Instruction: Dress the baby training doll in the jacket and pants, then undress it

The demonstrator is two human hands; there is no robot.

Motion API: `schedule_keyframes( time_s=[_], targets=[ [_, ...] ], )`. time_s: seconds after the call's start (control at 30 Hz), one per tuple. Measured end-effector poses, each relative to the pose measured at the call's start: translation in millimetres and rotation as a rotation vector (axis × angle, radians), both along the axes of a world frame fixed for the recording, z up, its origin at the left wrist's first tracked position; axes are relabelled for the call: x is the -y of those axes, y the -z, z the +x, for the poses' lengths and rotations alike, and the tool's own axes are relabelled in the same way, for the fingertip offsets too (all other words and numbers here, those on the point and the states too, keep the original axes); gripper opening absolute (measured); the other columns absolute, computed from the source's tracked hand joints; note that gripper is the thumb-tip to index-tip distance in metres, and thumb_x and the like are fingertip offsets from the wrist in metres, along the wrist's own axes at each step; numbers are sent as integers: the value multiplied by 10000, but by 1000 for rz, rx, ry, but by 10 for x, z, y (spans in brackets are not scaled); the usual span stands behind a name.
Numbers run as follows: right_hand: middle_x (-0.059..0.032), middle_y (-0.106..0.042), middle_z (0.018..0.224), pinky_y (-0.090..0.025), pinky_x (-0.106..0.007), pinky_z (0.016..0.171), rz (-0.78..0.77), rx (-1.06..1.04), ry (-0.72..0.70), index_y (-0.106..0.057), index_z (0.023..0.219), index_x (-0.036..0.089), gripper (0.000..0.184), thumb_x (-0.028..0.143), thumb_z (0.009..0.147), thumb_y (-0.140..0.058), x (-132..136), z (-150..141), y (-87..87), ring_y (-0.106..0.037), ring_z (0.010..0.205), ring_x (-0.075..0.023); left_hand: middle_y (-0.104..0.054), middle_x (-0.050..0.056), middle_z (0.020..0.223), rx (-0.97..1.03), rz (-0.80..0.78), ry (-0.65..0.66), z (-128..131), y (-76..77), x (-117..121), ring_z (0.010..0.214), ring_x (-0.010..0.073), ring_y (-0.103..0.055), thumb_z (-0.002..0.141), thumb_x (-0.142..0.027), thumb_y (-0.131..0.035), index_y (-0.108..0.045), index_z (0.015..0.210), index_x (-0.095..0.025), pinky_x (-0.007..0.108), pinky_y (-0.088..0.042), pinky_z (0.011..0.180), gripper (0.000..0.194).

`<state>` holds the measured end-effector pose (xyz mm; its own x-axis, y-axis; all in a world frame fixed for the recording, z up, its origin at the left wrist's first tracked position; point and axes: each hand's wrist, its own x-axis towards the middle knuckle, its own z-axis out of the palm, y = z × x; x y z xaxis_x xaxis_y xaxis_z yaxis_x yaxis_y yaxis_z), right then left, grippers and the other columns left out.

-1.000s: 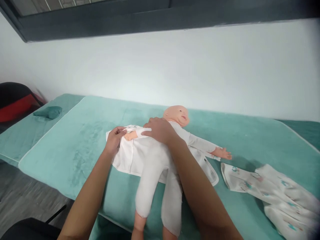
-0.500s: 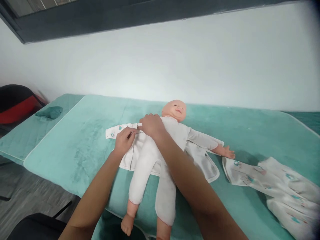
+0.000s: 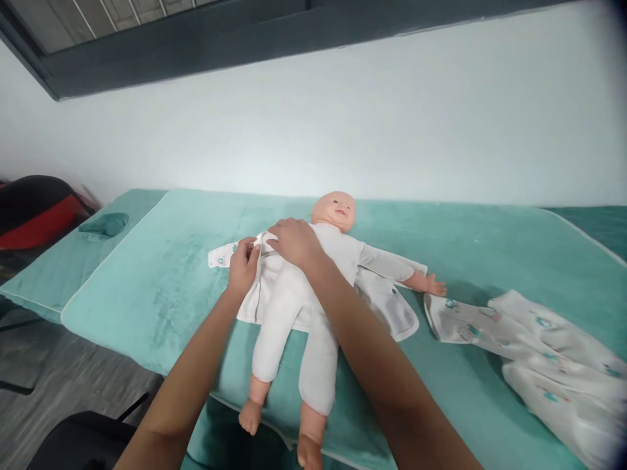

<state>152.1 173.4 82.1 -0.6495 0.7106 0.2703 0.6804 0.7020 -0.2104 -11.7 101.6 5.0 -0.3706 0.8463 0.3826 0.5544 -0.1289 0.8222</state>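
A baby doll (image 3: pixel 318 313) in white clothes lies on its back on the green bed cover, head toward the wall. Beneath it a printed white baby jacket (image 3: pixel 386 303) is spread open. The jacket's sleeve (image 3: pixel 221 255) stretches out to the left. My left hand (image 3: pixel 243 266) pinches the jacket's edge near the armhole, thumb and fingers closed. My right hand (image 3: pixel 296 243) lies over the doll's chest and shoulder, its fingertips at the top of the sleeve. The doll's arm on this side is hidden by the hands and cloth.
Printed baby trousers (image 3: pixel 533 333) lie crumpled at the right of the green bed (image 3: pixel 147 294). A white wall rises behind it. A red and black chair (image 3: pixel 39 212) stands at the far left, and a dark seat (image 3: pixel 81 444) is at the lower left.
My left hand has shifted slightly up, lifting the jacket's edge near the sleeve opening. The right hand stays over the doll's chest. The view has moved slightly.
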Motion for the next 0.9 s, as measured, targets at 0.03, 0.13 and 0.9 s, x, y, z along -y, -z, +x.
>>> schedule_keyframes(
  time_s=[0.03,0.13,0.9],
  targets=[
    [-117,-726,1140,-438,-421,954,17,-87,11,-739,1119,194,273,289,1004,-511,14,80,9,-614,1099,-292,-669,16,886,1,-19,-18,-9,0,9,793,171,-617,981,-441,-540,-621,1179,-220,304,-471,769,308],
    [-116,-694,1218,-455,-403,982,123,-426,133,-707,1195,200,303,268,992,-493,47,439,112,-600,1142,-270,-688,20,861,-31,-86,-59,-43,5,23,810,191,-637,958,-467,-578,-646,1117,-221,316,-464,776,301],
    [-46,-731,1135,-600,-378,893,-667,-1316,473,-425,1550,290,915,554,755,-794,310,1131,718,-702,1000,-229,-659,18,925,119,3,-13,132,-77,-31,799,168,-578,986,-434,-535,-604,973,-219,301,-437,768,227]
  ],
)
